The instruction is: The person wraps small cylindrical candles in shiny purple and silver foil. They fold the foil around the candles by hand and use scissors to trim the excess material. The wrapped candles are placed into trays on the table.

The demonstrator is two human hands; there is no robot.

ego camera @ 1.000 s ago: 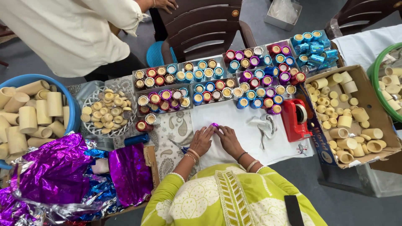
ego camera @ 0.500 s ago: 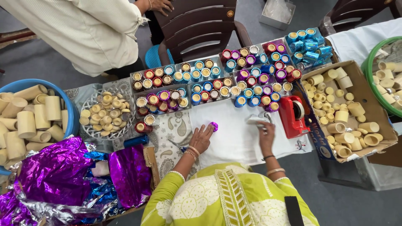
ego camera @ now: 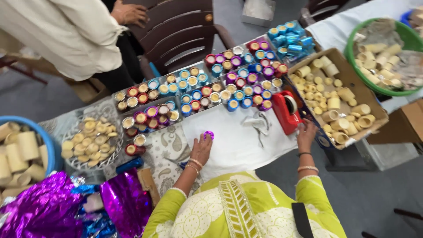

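A small purple foil-wrapped round cup (ego camera: 209,134) was held at the fingertips of the left hand (ego camera: 201,149), pinched against the white paper sheet (ego camera: 238,147) in the centre of the frame. The right hand (ego camera: 306,134) was stretched to the right of centre, just beside the red tape dispenser (ego camera: 285,111) and at the near edge of the brown cardboard box of plain beige cardboard tubes (ego camera: 370,101); its fingers were seen loosely curled, and a grip on anything could not be told. A crumpled strip of clear tape (ego camera: 260,123) was lying on the sheet between the two hands. Rows of foil-wrapped cups in red, blue and purple (ego camera: 198,94) were lined up above the sheet. A clear tray of flat beige discs (ego camera: 90,141) was placed at left, a blue tub of beige tubes (ego camera: 48,143) at far left, crumpled purple foil sheets (ego camera: 48,207) at lower left, a green basket (ego camera: 352,66) at upper right. Another person in a white garment (ego camera: 70,31) was seen at upper left beside a dark brown plastic chair (ego camera: 176,31).
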